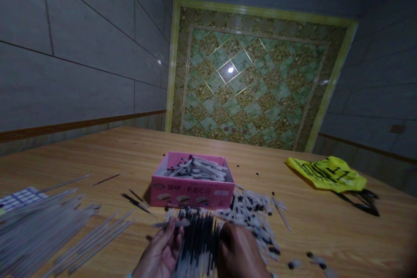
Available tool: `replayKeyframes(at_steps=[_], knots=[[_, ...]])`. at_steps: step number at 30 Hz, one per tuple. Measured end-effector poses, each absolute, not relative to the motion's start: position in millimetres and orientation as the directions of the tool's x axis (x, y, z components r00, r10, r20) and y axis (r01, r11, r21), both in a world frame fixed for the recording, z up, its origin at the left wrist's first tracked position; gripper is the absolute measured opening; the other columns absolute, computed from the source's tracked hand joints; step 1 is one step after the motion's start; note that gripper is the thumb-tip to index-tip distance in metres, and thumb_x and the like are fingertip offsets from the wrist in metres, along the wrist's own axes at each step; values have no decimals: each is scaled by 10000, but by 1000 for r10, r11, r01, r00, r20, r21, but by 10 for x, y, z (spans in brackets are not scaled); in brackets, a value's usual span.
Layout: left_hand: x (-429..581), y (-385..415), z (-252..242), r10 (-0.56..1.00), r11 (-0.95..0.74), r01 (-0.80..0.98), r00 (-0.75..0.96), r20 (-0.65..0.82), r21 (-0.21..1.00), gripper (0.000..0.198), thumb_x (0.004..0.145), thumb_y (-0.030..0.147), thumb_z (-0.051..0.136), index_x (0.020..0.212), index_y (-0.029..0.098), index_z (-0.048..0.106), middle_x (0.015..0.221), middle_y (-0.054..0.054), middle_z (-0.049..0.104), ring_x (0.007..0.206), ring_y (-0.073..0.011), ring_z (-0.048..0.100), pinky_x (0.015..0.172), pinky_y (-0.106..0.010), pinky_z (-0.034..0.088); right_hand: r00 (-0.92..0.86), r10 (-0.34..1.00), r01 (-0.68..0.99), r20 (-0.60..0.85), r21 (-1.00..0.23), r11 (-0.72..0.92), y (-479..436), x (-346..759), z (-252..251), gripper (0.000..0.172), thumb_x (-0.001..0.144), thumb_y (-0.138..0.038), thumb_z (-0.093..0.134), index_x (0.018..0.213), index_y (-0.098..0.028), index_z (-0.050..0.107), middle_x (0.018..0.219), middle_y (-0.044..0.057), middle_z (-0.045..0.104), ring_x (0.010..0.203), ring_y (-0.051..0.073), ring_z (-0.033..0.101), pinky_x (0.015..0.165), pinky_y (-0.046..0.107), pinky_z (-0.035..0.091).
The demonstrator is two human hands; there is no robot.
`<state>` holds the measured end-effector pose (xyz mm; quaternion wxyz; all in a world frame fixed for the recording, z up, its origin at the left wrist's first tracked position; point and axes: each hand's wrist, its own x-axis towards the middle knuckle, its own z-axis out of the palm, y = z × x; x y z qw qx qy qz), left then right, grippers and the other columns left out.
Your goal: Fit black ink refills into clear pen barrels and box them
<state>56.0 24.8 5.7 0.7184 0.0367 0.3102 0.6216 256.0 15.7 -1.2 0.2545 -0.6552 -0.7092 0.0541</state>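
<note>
My left hand and my right hand sit at the bottom edge, one on each side of a pile of black pen refills on the wooden table. The left hand pinches a thin grey refill between thumb and fingers. The right hand's fingers curl down onto the pile's right side; what they hold is hidden. Just beyond the pile stands a pink cardboard box holding several grey and white pen parts.
A heap of small white and black pen pieces spreads to the right of the box. Long grey tubes lie in a fan at the left. A yellow plastic bag rests at the far right. Tiled walls rise behind the table.
</note>
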Motion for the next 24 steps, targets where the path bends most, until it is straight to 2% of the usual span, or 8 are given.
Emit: replayKeyframes(at_steps=[3, 5, 6, 9, 11, 14, 17, 24], knots=[[575, 237, 62, 926, 210, -849, 14, -376, 485, 170, 795, -48, 503, 814, 91, 600, 675, -44, 703, 557, -101, 671, 501, -161, 556, -7, 943, 636, 332, -726, 261, 202, 2513, -29, 194, 704, -103, 493, 780, -159, 662, 770, 76, 694, 757, 219, 627, 658, 274, 415], [593, 225, 65, 937, 210, -805, 4, -350, 554, 148, 783, -45, 525, 801, 75, 609, 690, -70, 713, 559, -103, 669, 511, -163, 554, -32, 953, 287, 302, -910, 298, 236, 2463, -75, 168, 753, -192, 537, 844, -146, 671, 776, 74, 689, 735, 198, 621, 680, 283, 453], [603, 218, 64, 943, 213, -776, 3, -334, 594, 130, 776, -40, 539, 791, 66, 613, 700, -88, 717, 563, -105, 669, 520, -166, 555, -40, 969, 112, 245, -962, 248, 250, 2436, -107, 174, 755, -253, 580, 842, -136, 674, 730, 67, 678, 671, 182, 614, 628, 273, 467], [628, 199, 47, 959, 221, -685, 24, -282, 694, 71, 756, -11, 588, 772, 48, 625, 725, -132, 725, 579, -116, 668, 551, -178, 558, -36, 999, -276, -19, -961, -28, 274, 2358, -215, 298, 653, -375, 735, 788, -119, 662, 549, 4, 594, 431, 101, 512, 391, 189, 382], [636, 191, 27, 963, 225, -642, 31, -269, 733, 50, 736, 9, 625, 763, 51, 628, 716, -133, 726, 578, -119, 664, 557, -180, 555, -44, 994, -418, -105, -901, -114, 276, 2316, -276, 395, 569, -390, 808, 796, -110, 649, 527, -16, 577, 379, 68, 473, 342, 159, 348], [634, 192, -4, 961, 238, -608, 32, -275, 758, 72, 703, 49, 679, 752, 63, 628, 704, -131, 727, 592, -130, 666, 574, -190, 556, -39, 997, -486, -61, -871, -72, 264, 2268, -333, 462, 531, -391, 844, 818, -98, 632, 549, 5, 617, 390, 68, 510, 370, 171, 411], [622, 201, -28, 958, 248, -603, 38, -284, 758, 113, 675, 71, 712, 753, 70, 630, 703, -129, 728, 599, -139, 668, 585, -198, 557, -50, 999, -499, 1, -866, -24, 232, 2224, -346, 416, 576, -360, 834, 814, -102, 611, 564, 32, 649, 407, 78, 548, 394, 176, 425], [628, 192, -29, 957, 251, -627, 47, -286, 737, 178, 606, 82, 767, 719, 91, 630, 662, -84, 712, 582, -130, 656, 581, -197, 552, -95, 993, -496, 67, -868, 11, 163, 2156, -294, 382, 601, -333, 828, 804, -124, 581, 550, 14, 644, 429, 101, 579, 426, 211, 451]])
